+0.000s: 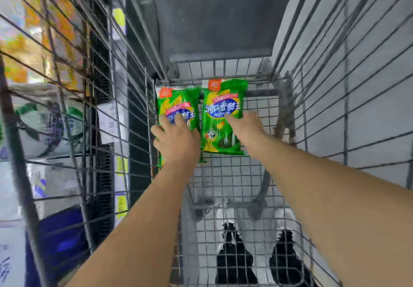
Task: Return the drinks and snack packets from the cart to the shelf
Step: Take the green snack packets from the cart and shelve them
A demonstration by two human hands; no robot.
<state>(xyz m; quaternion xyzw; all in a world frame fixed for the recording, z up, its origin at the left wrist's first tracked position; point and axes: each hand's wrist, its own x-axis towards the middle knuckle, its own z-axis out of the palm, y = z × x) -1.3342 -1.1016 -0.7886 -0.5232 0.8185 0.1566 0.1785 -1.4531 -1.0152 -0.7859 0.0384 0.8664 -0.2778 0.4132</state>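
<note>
A: Nearest the camera, what shows?

B: The person's shoes [234, 253] under the mesh floor of the cart [234, 179], and both forearms reaching down into the basket.

A: And the hands?

B: The left hand [176, 140] lies on top of the left snack packet [178, 103], fingers spread over its lower half and the thumb out at the packet's left edge. It looks to be pressing or just beginning to gather the packet; whether the fingers have curled under the edge cannot be told. The right hand [244, 123] rests on the right edge of the right snack packet [222, 116], fingers fairly straight across the print. No firm pinch shows there either.

A: Where do the packets sit?

B: Flat on the cart floor at its far end, side by side and touching or nearly so, tops toward the front wall. No drinks are visible in the basket.

A: Beyond that?

B: Through the left wire side, blurred shelf goods [44, 40]; grey floor tiles to the right.

A: So which step?

B: The pick-up of the two packets, likely the last items. Next, each hand needs to close round its packet, lift it clear of the wire sides, and carry it left toward the shelf.
</note>
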